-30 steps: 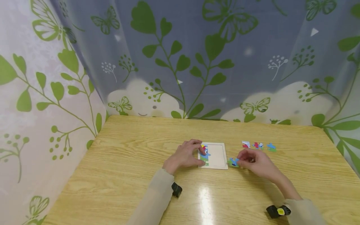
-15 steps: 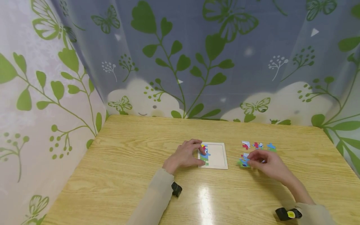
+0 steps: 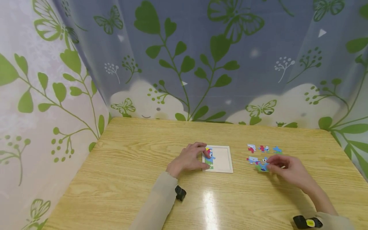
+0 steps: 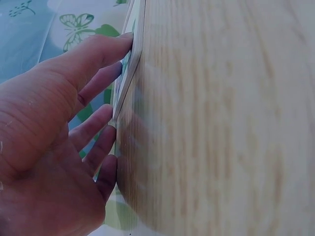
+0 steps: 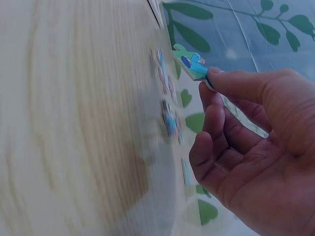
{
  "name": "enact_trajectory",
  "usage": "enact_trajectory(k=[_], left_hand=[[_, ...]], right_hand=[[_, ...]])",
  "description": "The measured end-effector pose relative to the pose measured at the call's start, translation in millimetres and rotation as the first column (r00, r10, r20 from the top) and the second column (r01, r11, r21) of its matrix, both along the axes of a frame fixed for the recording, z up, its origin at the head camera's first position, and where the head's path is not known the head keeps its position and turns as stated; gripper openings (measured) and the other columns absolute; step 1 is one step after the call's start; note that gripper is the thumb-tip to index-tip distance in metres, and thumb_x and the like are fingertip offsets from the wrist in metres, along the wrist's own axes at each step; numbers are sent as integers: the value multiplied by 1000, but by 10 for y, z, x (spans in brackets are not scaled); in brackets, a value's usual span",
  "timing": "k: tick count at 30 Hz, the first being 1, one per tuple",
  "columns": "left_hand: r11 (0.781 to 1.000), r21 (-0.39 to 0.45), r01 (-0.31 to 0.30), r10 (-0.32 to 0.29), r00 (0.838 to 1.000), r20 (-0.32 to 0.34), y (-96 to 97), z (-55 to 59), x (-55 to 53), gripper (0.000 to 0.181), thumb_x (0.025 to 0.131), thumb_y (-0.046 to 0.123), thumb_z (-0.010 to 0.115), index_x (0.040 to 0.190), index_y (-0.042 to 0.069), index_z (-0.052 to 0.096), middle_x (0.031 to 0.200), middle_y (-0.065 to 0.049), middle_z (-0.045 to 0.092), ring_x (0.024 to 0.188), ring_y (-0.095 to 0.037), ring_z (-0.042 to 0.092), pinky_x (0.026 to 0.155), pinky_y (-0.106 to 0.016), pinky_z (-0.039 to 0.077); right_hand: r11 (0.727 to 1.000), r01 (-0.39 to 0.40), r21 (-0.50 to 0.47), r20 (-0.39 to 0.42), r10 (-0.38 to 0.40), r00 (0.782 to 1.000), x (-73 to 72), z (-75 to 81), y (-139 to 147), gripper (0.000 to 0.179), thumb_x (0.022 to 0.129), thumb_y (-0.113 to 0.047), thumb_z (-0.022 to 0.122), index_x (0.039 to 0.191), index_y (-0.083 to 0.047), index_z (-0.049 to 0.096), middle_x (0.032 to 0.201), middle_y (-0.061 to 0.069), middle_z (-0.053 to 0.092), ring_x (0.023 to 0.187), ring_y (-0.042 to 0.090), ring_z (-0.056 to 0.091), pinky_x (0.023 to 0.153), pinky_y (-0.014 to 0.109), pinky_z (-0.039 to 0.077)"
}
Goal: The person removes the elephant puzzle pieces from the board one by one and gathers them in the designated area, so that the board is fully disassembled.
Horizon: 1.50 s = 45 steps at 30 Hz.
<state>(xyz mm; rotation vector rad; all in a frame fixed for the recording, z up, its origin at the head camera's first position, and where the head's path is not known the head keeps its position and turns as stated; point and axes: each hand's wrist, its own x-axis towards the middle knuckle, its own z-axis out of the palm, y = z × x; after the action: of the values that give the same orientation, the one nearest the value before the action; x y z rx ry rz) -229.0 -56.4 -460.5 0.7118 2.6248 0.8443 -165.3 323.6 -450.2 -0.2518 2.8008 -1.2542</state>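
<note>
Your right hand (image 3: 290, 171) pinches 1 piece (image 5: 189, 64) above the desk (image 3: 143, 143), near loose pieces (image 3: 253, 160); a low pass may knock them. Your left hand (image 3: 188, 158) rests relaxed on the tray (image 3: 222, 159); pushing may shift it.

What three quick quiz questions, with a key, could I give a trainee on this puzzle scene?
1. Multiple choice: in the head view, which part of the board is bare?
A. the left part
B. the right part

2. True or false: the right hand pinches a puzzle piece.

3. Fill in: the left hand touches the ____, while the loose pieces lie on the ____.

Key:
1. B
2. True
3. board; table
</note>
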Motion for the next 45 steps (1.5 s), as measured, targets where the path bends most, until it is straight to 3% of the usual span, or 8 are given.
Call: enact_trajectory(k=[7,18,38,45], left_hand=[[1000,3,2,-2,1000,-5,-7,-5,-11,25,88,36,78,109,25,71,161,-1,41,147,-36,37,115,-60,30],[1000,11,-4,4,1000,-2,-14,-31,0,23,89,35,78,109,25,72,162,-1,41,147,-38,36,117,-62,27],[999,36,-10,10,1000,3,-29,-25,18,24,87,34,78,108,25,72,162,1,41,147,-35,36,116,-59,28],[999,44,-3,3,1000,-1,-22,-22,13,24,88,32,78,109,24,71,162,0,41,148,-36,36,116,-59,29]], right_hand=[[998,47,41,0,-48,999,34,29,162,22,99,-24,70,111,-5,70,87,-1,73,76,8,64,64,26,51],[993,108,52,2,-108,994,76,17,386,29,98,-26,70,116,-3,69,90,-17,71,80,-2,63,65,24,51],[988,136,72,45,-140,989,19,-53,598,32,101,-28,65,118,0,68,88,-15,72,77,2,63,64,24,51],[990,120,79,26,-123,992,-37,-87,612,30,102,-24,65,118,1,68,87,-13,72,76,2,64,63,24,52]])
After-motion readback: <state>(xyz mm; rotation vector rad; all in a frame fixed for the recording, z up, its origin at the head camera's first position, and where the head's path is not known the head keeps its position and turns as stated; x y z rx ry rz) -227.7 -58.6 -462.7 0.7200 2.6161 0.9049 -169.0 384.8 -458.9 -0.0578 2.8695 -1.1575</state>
